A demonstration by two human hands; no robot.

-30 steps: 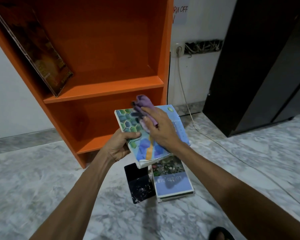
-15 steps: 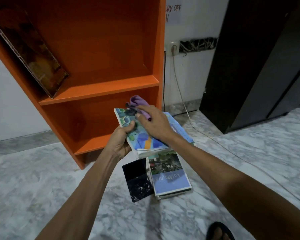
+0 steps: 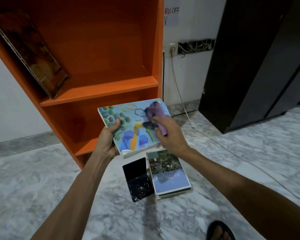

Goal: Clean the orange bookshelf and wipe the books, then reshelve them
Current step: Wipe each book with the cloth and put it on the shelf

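A dark book [image 3: 33, 54] leaned against the left wall inside the orange bookshelf [image 3: 100, 90], standing on its middle shelf. In front of the bookshelf's lower part, the left hand [image 3: 107, 141] held a colourful book [image 3: 128, 130] by its left edge, with the thumb on the cover and the fingers curled under. The right hand [image 3: 171, 137] squeezed a purple cloth [image 3: 157, 115] and pressed it on that cover. On the floor in front of the bookshelf lay a black book [image 3: 138, 179] and a blue book [image 3: 170, 177], side by side. A white cord [image 3: 177, 87] hung just right of the bookshelf. A black cupboard [image 3: 249, 66] stood farther right.
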